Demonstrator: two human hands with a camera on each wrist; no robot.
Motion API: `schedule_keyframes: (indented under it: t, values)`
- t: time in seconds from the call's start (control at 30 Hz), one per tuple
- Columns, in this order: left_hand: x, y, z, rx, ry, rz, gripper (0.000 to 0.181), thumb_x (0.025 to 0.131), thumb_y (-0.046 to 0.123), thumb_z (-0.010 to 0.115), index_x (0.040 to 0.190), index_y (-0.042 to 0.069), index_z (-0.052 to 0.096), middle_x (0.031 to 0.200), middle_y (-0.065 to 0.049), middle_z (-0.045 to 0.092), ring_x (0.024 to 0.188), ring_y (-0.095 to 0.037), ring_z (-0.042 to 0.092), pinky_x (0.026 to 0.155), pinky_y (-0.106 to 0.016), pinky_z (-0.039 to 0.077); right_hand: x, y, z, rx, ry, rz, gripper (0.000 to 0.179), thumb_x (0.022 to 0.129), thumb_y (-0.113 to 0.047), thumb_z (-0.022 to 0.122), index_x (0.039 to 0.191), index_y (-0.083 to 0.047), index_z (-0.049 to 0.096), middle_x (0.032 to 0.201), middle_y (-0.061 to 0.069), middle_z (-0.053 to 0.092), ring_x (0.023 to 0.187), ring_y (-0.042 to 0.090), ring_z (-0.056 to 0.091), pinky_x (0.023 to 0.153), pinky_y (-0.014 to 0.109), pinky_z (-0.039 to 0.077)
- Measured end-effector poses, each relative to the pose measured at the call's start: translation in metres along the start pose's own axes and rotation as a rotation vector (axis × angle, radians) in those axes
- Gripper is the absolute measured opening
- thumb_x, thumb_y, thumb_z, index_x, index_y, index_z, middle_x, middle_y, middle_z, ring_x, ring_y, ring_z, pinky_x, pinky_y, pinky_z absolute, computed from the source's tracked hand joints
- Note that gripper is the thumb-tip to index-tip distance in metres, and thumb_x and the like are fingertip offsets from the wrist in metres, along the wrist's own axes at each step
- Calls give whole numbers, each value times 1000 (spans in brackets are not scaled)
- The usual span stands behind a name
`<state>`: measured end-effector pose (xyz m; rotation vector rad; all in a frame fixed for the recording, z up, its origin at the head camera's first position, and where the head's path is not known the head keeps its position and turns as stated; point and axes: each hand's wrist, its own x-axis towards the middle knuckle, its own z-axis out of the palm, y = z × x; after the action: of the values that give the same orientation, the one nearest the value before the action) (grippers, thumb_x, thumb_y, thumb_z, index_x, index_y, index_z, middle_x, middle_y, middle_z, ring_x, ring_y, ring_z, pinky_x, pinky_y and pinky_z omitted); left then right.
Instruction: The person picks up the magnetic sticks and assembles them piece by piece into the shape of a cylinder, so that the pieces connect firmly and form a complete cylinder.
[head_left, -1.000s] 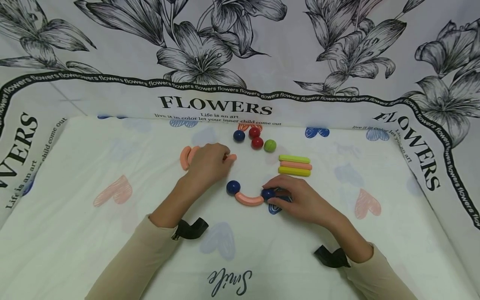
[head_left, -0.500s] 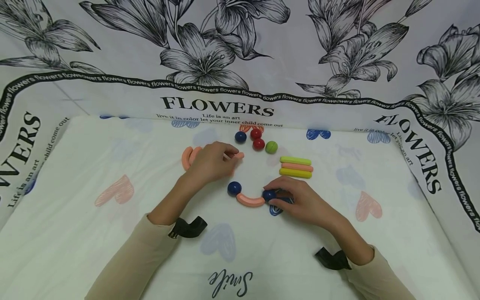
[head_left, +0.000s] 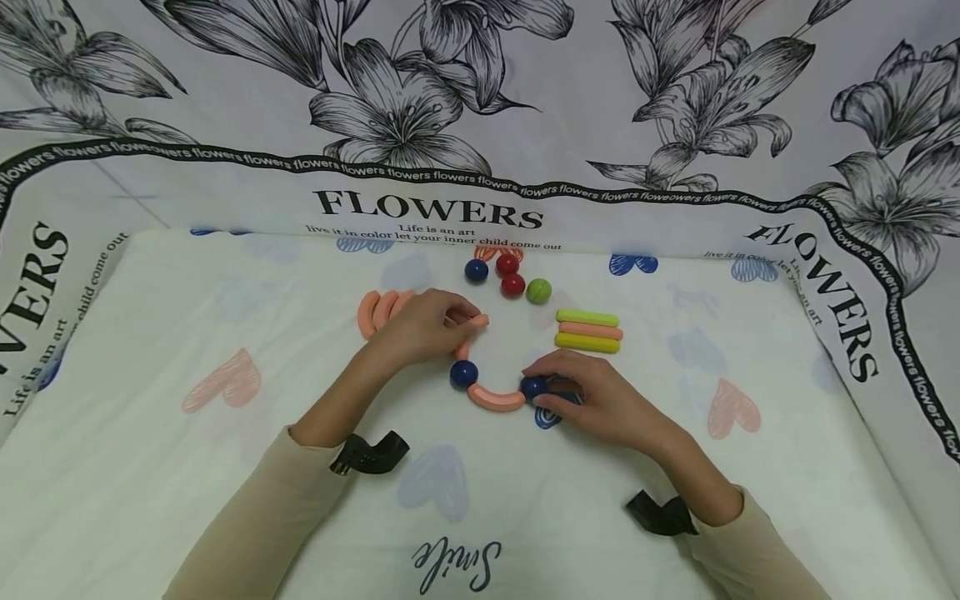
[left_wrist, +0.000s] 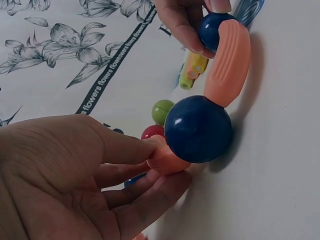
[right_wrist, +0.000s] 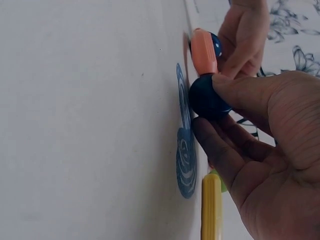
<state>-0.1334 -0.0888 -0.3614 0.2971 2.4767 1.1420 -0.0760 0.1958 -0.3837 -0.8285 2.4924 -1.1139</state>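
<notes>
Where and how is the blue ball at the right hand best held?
Probably across its middle, near side to far, coming from the right: the blue ball is round, and the curved pink piece meets it on the left.

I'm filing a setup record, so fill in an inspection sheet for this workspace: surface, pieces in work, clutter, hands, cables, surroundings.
Surface: white cloth printed with hearts and the word Smile.
Pieces in work: a curved orange stick lies between the left blue ball and the right blue ball; a second orange stick appears to meet the left blue ball.
Clutter: another blue ball, two red balls, a green ball, three straight sticks; more curved sticks, partly hidden.
Hands: left hand pinches the second orange stick; right hand grips the right blue ball.
Cables: nothing seen.
Surroundings: flower-print backdrop with lettering.
</notes>
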Motion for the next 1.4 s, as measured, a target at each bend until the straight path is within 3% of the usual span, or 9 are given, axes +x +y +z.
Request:
schedule_keyframes:
  t: [0.2,0.5,0.83,1.4]
  values:
    - [-1,0,-1,11,-12,19,31,103,31,70,122,8,76,79,-3,74,87,-16,64,76,-27,50,1,0,0,-6,0,-3,34,96,-14,79,129,-14,72,126,-4,74,117,10,68,100,32,60]
    - [-1,-1,-1,20,-46,33,30,103,31,70,120,9,77,69,-2,72,83,-15,63,75,-28,48,0,2,2,-17,13,-39,35,97,-14,78,130,-14,71,126,-4,73,115,11,67,99,32,60]
    - [-2,0,-3,31,-63,17,34,102,32,70,125,7,75,91,-3,76,90,-17,65,79,-28,51,1,2,3,-26,30,-25,35,99,-13,75,133,-15,69,127,-4,71,116,11,66,100,33,60]
    - [-2,-1,-6,8,-92,-19,34,103,33,69,127,9,75,95,-4,76,95,-18,64,83,-30,51,3,-1,8,14,71,26,37,99,-7,74,135,-13,68,130,1,70,122,17,68,102,35,59]
